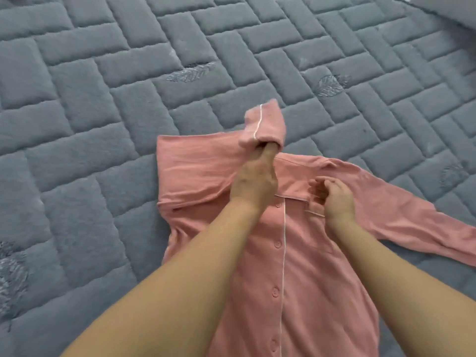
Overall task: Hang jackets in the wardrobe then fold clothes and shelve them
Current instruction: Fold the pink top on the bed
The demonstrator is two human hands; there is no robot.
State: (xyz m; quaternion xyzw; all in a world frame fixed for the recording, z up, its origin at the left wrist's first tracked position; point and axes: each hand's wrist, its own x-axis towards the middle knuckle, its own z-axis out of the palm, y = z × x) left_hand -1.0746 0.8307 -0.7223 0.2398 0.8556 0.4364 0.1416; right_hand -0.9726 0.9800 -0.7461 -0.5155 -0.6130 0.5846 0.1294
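The cuff (262, 124) held up by the left hand (253, 182) should be carried across and laid flat on the chest of the pink shirt (309, 274), which lies buttoned on the bed (103, 99). The right hand (334, 197), loosely curled and holding nothing, rests at the pocket.

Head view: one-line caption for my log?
Left hand holds the cuff of a pink shirt on a grey quilt; right hand hovers.
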